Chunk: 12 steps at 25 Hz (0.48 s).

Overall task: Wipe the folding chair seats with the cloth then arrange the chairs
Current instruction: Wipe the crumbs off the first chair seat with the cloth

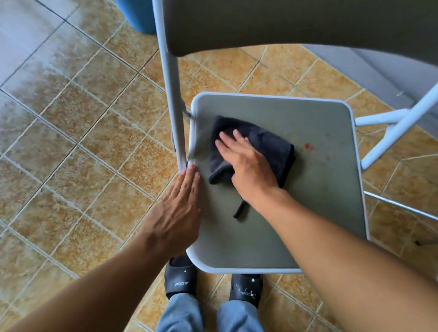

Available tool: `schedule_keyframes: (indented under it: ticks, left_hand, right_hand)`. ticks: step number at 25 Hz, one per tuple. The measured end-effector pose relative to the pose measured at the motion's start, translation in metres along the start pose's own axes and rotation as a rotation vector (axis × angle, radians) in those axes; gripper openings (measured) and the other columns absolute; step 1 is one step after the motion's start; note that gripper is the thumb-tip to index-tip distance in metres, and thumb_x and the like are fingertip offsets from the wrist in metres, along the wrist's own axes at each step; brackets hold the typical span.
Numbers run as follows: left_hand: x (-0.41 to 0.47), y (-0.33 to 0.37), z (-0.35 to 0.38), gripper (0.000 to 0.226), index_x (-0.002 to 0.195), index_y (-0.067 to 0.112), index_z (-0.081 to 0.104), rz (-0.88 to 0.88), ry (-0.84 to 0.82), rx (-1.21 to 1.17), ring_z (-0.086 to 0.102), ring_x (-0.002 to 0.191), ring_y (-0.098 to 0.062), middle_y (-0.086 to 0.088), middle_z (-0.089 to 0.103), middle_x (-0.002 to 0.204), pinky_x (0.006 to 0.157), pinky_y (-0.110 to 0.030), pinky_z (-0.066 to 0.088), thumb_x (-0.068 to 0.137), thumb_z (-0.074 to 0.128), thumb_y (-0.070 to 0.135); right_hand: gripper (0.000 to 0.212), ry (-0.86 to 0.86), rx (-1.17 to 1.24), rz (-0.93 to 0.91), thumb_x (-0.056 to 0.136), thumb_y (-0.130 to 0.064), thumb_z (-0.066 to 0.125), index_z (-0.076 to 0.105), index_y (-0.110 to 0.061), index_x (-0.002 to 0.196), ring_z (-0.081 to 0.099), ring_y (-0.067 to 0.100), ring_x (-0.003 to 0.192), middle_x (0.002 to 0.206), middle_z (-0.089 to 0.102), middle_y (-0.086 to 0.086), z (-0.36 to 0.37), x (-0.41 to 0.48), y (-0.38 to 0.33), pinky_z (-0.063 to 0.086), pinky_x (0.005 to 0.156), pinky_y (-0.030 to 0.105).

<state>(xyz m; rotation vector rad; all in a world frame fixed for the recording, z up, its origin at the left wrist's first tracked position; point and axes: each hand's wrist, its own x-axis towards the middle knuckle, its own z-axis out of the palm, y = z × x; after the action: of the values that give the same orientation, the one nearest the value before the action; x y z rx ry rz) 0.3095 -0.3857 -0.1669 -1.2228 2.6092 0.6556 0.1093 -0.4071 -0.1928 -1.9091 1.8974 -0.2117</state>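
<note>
Dark cloth (255, 147), folded, at centre frame on the grey seat (322, 188) of a folding chair. Right hand (246, 165) pressed flat on it, fingers spread apart, palm down. Left hand (178, 207) flat along the seat's left edge, fingers together, tips touching the frame tube (174, 85). Small orange-red spot (307, 146) right of the cloth. Backrest (300, 23) cut off at the top edge. Black sandals (180, 279) at bottom centre, lettering upside down, seemingly "ADDA". Blue bin (136, 4) upper left, cropped. White frame (410, 114) at right, partly out of view.
</note>
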Motion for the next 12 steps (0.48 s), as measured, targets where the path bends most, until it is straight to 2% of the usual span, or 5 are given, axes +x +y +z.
schedule_keyframes:
  ticks: [3, 5, 8, 10, 12]
  left_hand:
    - [0.027, -0.005, -0.007, 0.067, 0.144, -0.010, 0.019, 0.084, 0.048, 0.151, 0.012, 0.144, -0.037, -0.030, 0.017, 0.152, 0.117, -0.045, 0.009, 0.090, 0.050, 0.015]
    - [0.037, -0.006, -0.011, 0.067, 0.142, -0.011, 0.025, 0.095, 0.036, 0.188, 0.018, 0.143, -0.038, -0.032, 0.024, 0.150, 0.115, -0.046, 0.012, 0.087, 0.054, 0.015]
    - [0.038, -0.005, -0.015, 0.072, 0.125, -0.011, 0.054, 0.087, -0.023, 0.211, 0.047, 0.127, -0.039, -0.031, 0.051, 0.133, 0.104, -0.043, 0.030, 0.061, 0.078, 0.011]
    - [0.039, -0.008, -0.012, 0.074, 0.123, -0.010, 0.057, 0.072, 0.005, 0.198, 0.051, 0.124, -0.039, -0.030, 0.054, 0.131, 0.100, -0.043, 0.034, 0.055, 0.082, 0.008]
    - [0.041, -0.011, -0.006, 0.076, 0.138, -0.008, 0.039, 0.038, 0.017, 0.081, 0.032, 0.137, -0.040, -0.030, 0.033, 0.147, 0.108, -0.048, 0.031, 0.071, 0.072, 0.004]
  right_hand:
    - [0.064, -0.012, -0.032, -0.133, 0.081, 0.009, 0.022, 0.053, -0.003, 0.137, 0.035, 0.036, 0.142, 0.148, 0.048, 0.012, 0.012, -0.078, -0.006, 0.031, 0.116, 0.051]
    - [0.062, -0.021, -0.028, -0.180, 0.093, 0.004, 0.010, 0.053, -0.003, 0.137, 0.034, 0.035, 0.143, 0.149, 0.046, 0.010, 0.012, -0.107, -0.001, 0.033, 0.115, 0.050]
    - [0.053, -0.005, -0.068, -0.253, 0.097, 0.004, 0.018, 0.055, -0.003, 0.135, 0.037, 0.037, 0.141, 0.147, 0.049, 0.011, 0.007, -0.080, 0.009, 0.034, 0.114, 0.051]
    - [0.050, -0.015, -0.108, -0.234, 0.094, 0.003, 0.028, 0.057, -0.004, 0.134, 0.038, 0.040, 0.139, 0.144, 0.052, 0.012, 0.006, -0.034, 0.013, 0.034, 0.114, 0.052]
    - [0.055, -0.008, -0.113, -0.150, 0.089, 0.002, 0.026, 0.055, -0.005, 0.136, 0.036, 0.042, 0.139, 0.145, 0.052, 0.012, 0.002, 0.018, 0.015, 0.032, 0.114, 0.053]
